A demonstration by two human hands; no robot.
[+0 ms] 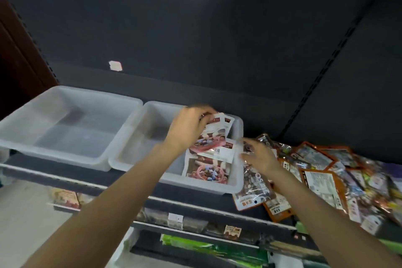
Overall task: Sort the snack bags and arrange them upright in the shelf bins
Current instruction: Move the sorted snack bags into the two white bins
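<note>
Head view is taken up by a dark shelf on which two translucent bins are set side by side, their rims touching. Nothing can be made out inside the left bin. In the right bin, white and pink snack bags are gathered against its right wall, some lying flat and overlapping, one raised toward the back. The top of that raised bag is gripped by the left hand, whose fingers are curled around its upper edge above the bin's rear right corner. Motion blur is seen on the knuckles, so the exact pinch cannot be told.

Just beside the bin's right wall, a clear crinkled bag of dark pieces is held by the right hand, with fingers bent around its upper part; the bag's lower end hangs over the shelf's front edge. To the right, a loose pile of orange-edged and mixed bags is spread across the shelf, overlapping one another and lying flat. The way between pile and bin is crossed by the right forearm.

A small white label is stuck on the dark back panel. Below, lower shelves with packaged goods and price tags are seen, blurred.
</note>
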